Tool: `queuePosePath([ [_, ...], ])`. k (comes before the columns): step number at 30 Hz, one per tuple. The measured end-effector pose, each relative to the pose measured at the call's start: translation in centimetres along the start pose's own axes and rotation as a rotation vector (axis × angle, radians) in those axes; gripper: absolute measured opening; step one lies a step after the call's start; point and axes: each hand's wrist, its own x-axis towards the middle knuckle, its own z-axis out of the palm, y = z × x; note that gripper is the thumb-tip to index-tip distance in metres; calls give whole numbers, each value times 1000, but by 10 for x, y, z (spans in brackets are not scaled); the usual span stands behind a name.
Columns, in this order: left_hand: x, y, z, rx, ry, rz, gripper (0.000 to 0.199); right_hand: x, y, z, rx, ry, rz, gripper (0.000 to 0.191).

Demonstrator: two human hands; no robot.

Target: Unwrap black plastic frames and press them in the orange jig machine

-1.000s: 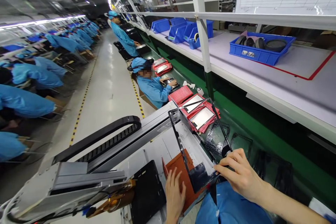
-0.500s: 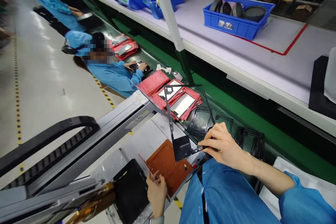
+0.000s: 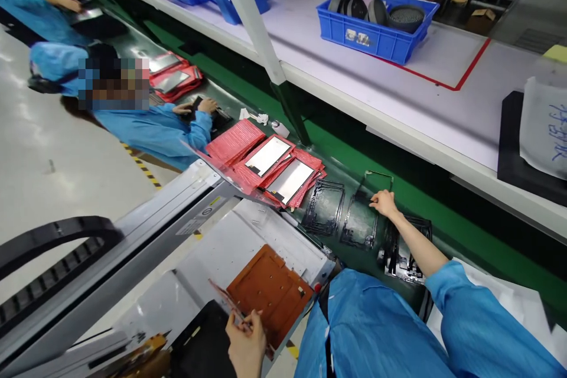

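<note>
My right hand (image 3: 384, 203) reaches out over the dark bench, fingers pinched on a thin black frame (image 3: 380, 173). Part of that frame is hidden by the hand, and its outline partly merges with the middle pile of black frames (image 3: 358, 243) below. My left hand (image 3: 248, 339) is closed on the edge of a thin reddish-brown plate (image 3: 225, 296), which stands tilted beside the flat orange-brown fixture (image 3: 268, 292). Another pile of black frames (image 3: 322, 208) lies left of my right hand, and one more pile (image 3: 405, 254) lies under my right forearm.
Red padded sheets with white-and-black panels (image 3: 290, 180) lie farther left on the bench. A co-worker in blue (image 3: 146, 130) sits beyond them. A metal rail (image 3: 168, 236) crosses at left. Above the bench runs a shelf with a blue bin (image 3: 367, 35) and a slanted post (image 3: 248, 18).
My right hand has moved away from my body with the black frame, from near the fixture to above the middle pile. My left hand keeps its grip. The view has shifted to the right.
</note>
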Motion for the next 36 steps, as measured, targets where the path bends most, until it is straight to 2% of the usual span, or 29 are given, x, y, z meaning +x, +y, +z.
queuePosePath([
  [2,-2,0,-4,-19,-8,-16,85,14,41,1,-69,23,124,20],
  [4,-3,-1,-8,-38,-7,-34,85,24,66,4,-131,69,206,28],
  [6,-4,-2,-10,-57,-2,-52,83,32,70,15,-175,118,232,36],
  [7,-5,-2,-11,-68,-2,-60,82,36,63,26,-187,129,219,39],
  [9,-5,-1,-11,-92,-8,-70,82,39,31,58,-191,111,129,39],
  [12,-8,0,-7,-133,-25,-70,87,35,-46,127,-155,5,-108,32],
  [15,-13,-1,-1,-189,-39,-47,89,22,-118,192,-121,-86,-289,34],
  [18,-18,-6,3,-262,-46,-30,90,16,-155,230,-126,-127,-334,36],
  [21,-21,-14,6,-345,-41,-21,92,21,-159,239,-149,-135,-310,35],
  [26,-20,-24,9,-465,-21,10,89,24,-155,232,-177,-113,-279,35],
  [32,-16,-31,14,-543,-21,55,90,23,-165,226,-156,-57,-266,35],
  [36,-15,-32,16,-547,-26,82,87,4,-160,220,-102,-28,-307,29],
])
